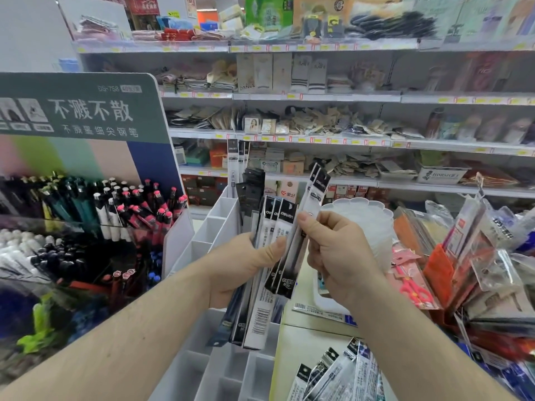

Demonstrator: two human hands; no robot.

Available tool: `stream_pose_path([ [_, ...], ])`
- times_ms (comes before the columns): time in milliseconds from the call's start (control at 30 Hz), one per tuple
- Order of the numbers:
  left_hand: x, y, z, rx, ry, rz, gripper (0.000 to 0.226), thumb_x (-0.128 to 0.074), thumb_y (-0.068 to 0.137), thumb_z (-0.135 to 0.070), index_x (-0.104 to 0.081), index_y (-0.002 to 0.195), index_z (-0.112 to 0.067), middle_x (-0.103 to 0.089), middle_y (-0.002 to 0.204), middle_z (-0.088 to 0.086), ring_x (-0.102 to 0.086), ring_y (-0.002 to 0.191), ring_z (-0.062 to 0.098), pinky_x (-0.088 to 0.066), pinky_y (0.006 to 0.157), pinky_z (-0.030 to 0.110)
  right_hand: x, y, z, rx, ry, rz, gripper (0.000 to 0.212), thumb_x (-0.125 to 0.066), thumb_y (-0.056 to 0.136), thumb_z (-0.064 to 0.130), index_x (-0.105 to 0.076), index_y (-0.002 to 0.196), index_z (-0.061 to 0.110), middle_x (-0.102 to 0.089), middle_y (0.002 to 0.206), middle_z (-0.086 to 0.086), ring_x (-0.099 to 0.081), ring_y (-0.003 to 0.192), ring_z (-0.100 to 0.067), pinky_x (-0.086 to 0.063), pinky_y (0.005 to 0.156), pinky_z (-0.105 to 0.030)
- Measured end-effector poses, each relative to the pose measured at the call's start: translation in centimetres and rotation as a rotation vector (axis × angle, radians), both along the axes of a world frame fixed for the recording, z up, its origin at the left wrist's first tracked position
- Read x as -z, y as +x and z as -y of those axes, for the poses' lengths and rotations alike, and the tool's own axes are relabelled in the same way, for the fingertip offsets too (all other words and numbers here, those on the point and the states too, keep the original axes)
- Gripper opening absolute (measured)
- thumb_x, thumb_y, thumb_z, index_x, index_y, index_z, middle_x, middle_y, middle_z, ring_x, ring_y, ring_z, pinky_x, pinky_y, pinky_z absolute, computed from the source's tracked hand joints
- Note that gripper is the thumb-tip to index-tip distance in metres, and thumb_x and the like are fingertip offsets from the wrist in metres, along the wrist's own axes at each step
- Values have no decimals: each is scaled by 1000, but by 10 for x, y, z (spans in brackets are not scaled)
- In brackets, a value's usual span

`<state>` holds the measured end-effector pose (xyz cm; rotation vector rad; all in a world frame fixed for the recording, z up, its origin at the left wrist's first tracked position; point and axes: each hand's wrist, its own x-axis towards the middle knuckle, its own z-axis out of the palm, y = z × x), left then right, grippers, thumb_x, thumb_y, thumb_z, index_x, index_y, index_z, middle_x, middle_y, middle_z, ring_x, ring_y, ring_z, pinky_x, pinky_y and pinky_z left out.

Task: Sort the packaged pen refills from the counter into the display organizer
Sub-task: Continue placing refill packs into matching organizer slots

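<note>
- Left hand [243,264] grips a fanned stack of refills [260,285] above the organizer [202,235], likely for sorting.
- Right hand [335,253] pinches one pack [314,192], seemingly pulling it free.
- More packs [335,374] lie at the counter's [304,342] near edge.

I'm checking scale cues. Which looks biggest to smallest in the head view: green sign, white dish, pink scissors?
1. Green sign
2. White dish
3. Pink scissors
All sit at differing distances, so true sizes stay unsure.

A shop: price-tagged shelves [318,96] of packaged goods, a pen display [86,198].
</note>
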<state>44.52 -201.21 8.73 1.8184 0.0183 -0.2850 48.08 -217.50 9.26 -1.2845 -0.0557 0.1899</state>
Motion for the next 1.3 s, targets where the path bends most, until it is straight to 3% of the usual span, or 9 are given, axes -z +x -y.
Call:
stream_pose_path([
  [133,8,4,-1,-26,-211,18,108,-91,35,-64,-62,122,-7,-73,111,16,-70,103,28,-57,89,40,-1,-2,-3,-22,10,-66,23,-69,91,17,-51,80,10,-40,46,3,-31,34,-11,-29,36,-21],
  [367,6,4,-4,-76,-246,46,65,-85,62,-23,-62,120,-5,-74,105,13,-72,96,25,-56,87,39,-6,-1,-4,-140,108,-212,23,-66,92,16,-52,74,15,-44,51,2,-34,35,-8,-31,38,-18],
  [467,-1,4,-10,-115,-228,47,87,-89,53,-37,-56,128,-8,-73,114,9,-69,108,25,-50,101,46,-14,10,1,-260,7,-162,38,-63,92,13,-52,57,21,-37,54,2,-25,40,-10,-21,44,-22],
  [600,-14,3,-13,-232,-221,63,105,-88,48,-69,-54,133,-16,-71,121,2,-65,114,22,-46,103,49,-27,27,-3,-313,-108,-94,44,-63,93,9,-58,51,21,-44,57,1,-32,46,-11,-28,45,-20],
  [733,-18,5,-19,-429,-372,118,26,-73,88,-32,-66,88,-7,-71,63,-10,-67,60,-5,-55,67,24,-44,49,-10,-186,-72,-95,25,-64,93,7,-56,70,13,-47,54,2,-36,44,-8,-32,43,-16],
  [867,-12,10,-24,-629,-412,191,19,-73,88,-24,-71,82,-6,-68,65,2,-67,60,19,-53,64,36,-71,81,-21,32,-133,51,15,-67,92,9,-62,77,10,-56,60,0,-40,41,-8,-36,42,-18],
  [1000,-8,12,-27,-707,-433,192,15,-77,80,-27,-76,70,-16,-66,65,-1,-65,60,19,-47,69,36,-83,102,-54,37,-346,217,6,-71,90,14,-66,87,11,-72,83,-7,-59,60,-15,-49,58,-27],
  [1133,-9,12,-26,-721,-476,188,21,-74,82,-21,-72,61,-19,-62,63,-1,-59,61,19,-47,65,33,-82,123,-86,53,-553,293,10,-72,88,15,-69,78,13,-75,81,-8,-63,51,-12,-52,55,-25],
  [1300,-12,11,-23,-724,-518,203,13,-70,89,-15,-73,76,-17,-61,62,-1,-57,56,16,-47,60,30,-68,142,-109,100,-760,331,21,-71,84,27,-69,81,6,-72,79,-9,-70,77,-27,-61,72,-40],
])
